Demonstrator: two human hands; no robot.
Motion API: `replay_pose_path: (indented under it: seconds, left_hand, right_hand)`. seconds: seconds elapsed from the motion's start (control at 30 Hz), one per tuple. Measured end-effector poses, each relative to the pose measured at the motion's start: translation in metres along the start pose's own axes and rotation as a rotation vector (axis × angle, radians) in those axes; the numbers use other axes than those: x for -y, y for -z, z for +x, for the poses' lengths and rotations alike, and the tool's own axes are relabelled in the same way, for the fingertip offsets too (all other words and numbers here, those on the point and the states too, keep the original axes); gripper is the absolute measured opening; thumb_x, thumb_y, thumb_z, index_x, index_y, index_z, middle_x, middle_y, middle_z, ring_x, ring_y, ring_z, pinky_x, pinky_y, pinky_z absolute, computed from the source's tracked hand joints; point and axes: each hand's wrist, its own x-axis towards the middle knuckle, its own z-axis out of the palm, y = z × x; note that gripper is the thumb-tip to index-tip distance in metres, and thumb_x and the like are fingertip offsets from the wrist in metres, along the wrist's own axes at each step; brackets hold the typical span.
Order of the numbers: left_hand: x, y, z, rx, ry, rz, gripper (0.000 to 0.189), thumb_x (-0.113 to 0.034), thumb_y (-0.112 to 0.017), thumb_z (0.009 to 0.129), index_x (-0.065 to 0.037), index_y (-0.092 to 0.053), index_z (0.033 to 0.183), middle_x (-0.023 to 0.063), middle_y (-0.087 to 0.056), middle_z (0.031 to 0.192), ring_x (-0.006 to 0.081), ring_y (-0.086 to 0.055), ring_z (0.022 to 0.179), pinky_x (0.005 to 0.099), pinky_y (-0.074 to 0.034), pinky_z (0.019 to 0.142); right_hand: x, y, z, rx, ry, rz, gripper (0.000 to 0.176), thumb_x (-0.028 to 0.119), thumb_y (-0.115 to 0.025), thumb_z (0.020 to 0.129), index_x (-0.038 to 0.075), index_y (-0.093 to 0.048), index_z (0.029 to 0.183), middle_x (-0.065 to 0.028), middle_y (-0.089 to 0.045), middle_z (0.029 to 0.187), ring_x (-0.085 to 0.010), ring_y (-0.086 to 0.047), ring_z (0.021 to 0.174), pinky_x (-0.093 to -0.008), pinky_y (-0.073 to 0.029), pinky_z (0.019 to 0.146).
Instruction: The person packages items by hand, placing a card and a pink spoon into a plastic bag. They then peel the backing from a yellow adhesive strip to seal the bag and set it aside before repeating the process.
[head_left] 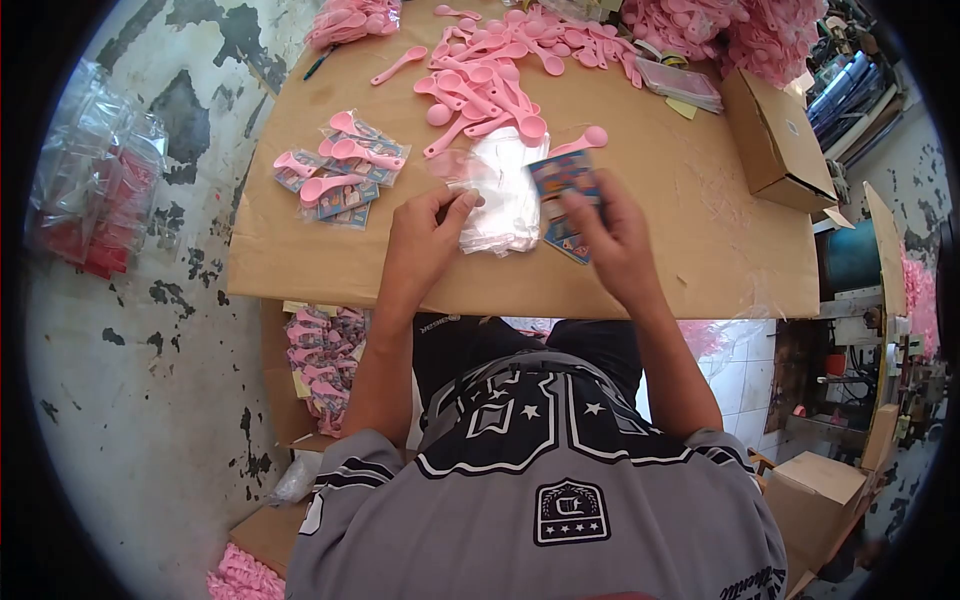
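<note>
My left hand (pixel 424 238) pinches the edge of a clear plastic bag (pixel 464 188) at the left side of a stack of shiny clear bags (pixel 507 200). Between thumb and fingers, my right hand (pixel 622 240) grips a blue printed card (pixel 558 172) just right of that stack; the hand is slightly blurred. Below it, another blue card (pixel 567 243) lies on the table, partly hidden by my right hand. One pink scoop spoon (pixel 585 140) rests just beyond the held card. To the left lie several bagged spoons with cards (pixel 340 180).
Loose pink spoons (pixel 485 85) are heaped at the back of the brown-covered table (pixel 330 270). A cardboard box (pixel 775 140) and a clear plastic case (pixel 680 85) stand at the back right. Below the left edge, an open carton (pixel 325 360) holds packed spoons. Plastic bags (pixel 100 170) hang at left.
</note>
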Motion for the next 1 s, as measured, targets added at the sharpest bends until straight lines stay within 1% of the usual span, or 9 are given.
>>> replay_pose_path:
  seconds: [0.13,0.2,0.27,0.37,0.4,0.5,0.53,0.73,1.0]
  left_hand:
    - [0.003,0.007,0.001,-0.124,-0.093,0.179,0.032,-0.029,-0.066,0.105,-0.001,-0.08,0.106,-0.0018,-0.06,0.071,0.0053,-0.05,0.063,0.0268,-0.039,0.057]
    - [0.011,0.02,0.002,-0.205,-0.047,0.126,0.031,-0.027,-0.067,0.104,0.001,-0.079,0.105,0.003,-0.066,0.071,0.0098,-0.055,0.063,0.0301,-0.043,0.058]
    - [0.016,0.035,0.002,-0.3,-0.041,0.071,0.03,-0.025,-0.065,0.105,0.002,-0.078,0.104,0.0058,-0.074,0.084,0.0116,-0.06,0.069,0.03,-0.047,0.064]
    - [0.017,0.04,0.007,-0.361,-0.156,-0.464,0.027,-0.023,-0.062,0.108,-0.002,-0.076,0.117,0.0055,-0.076,0.102,0.01,-0.064,0.082,0.0258,-0.052,0.073]
    - [0.011,0.04,0.007,-0.32,-0.086,-0.645,0.024,-0.017,-0.061,0.108,-0.001,-0.07,0.124,0.0099,-0.076,0.115,0.017,-0.071,0.1,0.0296,-0.058,0.087]
    - [-0.011,0.019,0.013,-0.256,-0.035,-0.945,0.025,-0.012,-0.064,0.106,0.002,-0.068,0.126,0.0142,-0.075,0.118,0.0229,-0.072,0.112,0.0334,-0.06,0.096]
    - [-0.013,0.012,0.017,-0.25,-0.01,-1.032,0.025,-0.009,-0.066,0.104,0.003,-0.067,0.126,0.0162,-0.075,0.118,0.0264,-0.073,0.114,0.036,-0.061,0.099]
    - [-0.032,-0.028,0.039,-0.165,0.079,-1.049,0.023,-0.012,-0.07,0.102,0.0,-0.069,0.122,0.0149,-0.075,0.118,0.0261,-0.075,0.109,0.0355,-0.063,0.094]
    - [-0.045,-0.068,0.038,-0.034,0.079,-1.07,0.029,-0.01,-0.065,0.104,0.003,-0.063,0.13,0.0154,-0.073,0.122,0.0224,-0.074,0.108,0.0354,-0.06,0.096]
  right_hand:
    - [-0.001,-0.028,0.007,0.22,-0.012,-0.318,0.028,0.026,-0.064,0.105,-0.001,-0.058,0.112,-0.0215,-0.068,0.08,-0.034,-0.067,0.071,-0.0443,-0.049,0.065]
    - [-0.003,-0.032,0.01,0.245,-0.029,-0.37,0.027,0.026,-0.061,0.105,0.001,-0.054,0.109,-0.025,-0.067,0.077,-0.0463,-0.065,0.073,-0.0532,-0.045,0.064]
    - [-0.005,-0.031,0.013,0.234,-0.028,-0.378,0.026,0.025,-0.062,0.104,0.0,-0.055,0.108,-0.024,-0.067,0.077,-0.0436,-0.065,0.07,-0.0506,-0.046,0.063]
    - [-0.001,-0.026,0.015,0.205,-0.019,-0.271,0.024,0.022,-0.065,0.103,0.0,-0.059,0.109,-0.0216,-0.068,0.076,-0.0344,-0.065,0.065,-0.0444,-0.047,0.061]
    - [0.002,-0.023,0.017,0.197,-0.011,-0.215,0.023,0.021,-0.066,0.103,0.0,-0.061,0.109,-0.0206,-0.068,0.076,-0.0305,-0.065,0.063,-0.0419,-0.047,0.06]
    - [0.0,-0.008,0.023,0.065,-0.013,-0.167,0.021,0.016,-0.068,0.101,-0.001,-0.065,0.113,-0.0149,-0.067,0.077,-0.0163,-0.06,0.062,-0.0339,-0.045,0.058]
    - [-0.007,0.0,0.023,0.06,-0.099,-0.083,0.023,0.016,-0.07,0.101,0.0,-0.067,0.117,-0.0061,-0.066,0.078,-0.0081,-0.053,0.062,-0.0283,-0.043,0.057]
    - [0.0,0.018,0.024,0.161,-0.355,0.292,0.023,0.019,-0.07,0.103,0.001,-0.067,0.116,0.0042,-0.064,0.08,-0.0008,-0.049,0.062,-0.0198,-0.039,0.056]
    - [-0.008,0.009,0.035,0.074,-0.312,0.397,0.022,0.019,-0.067,0.105,0.001,-0.066,0.117,0.0031,-0.064,0.082,-0.0023,-0.054,0.063,-0.0193,-0.044,0.058]
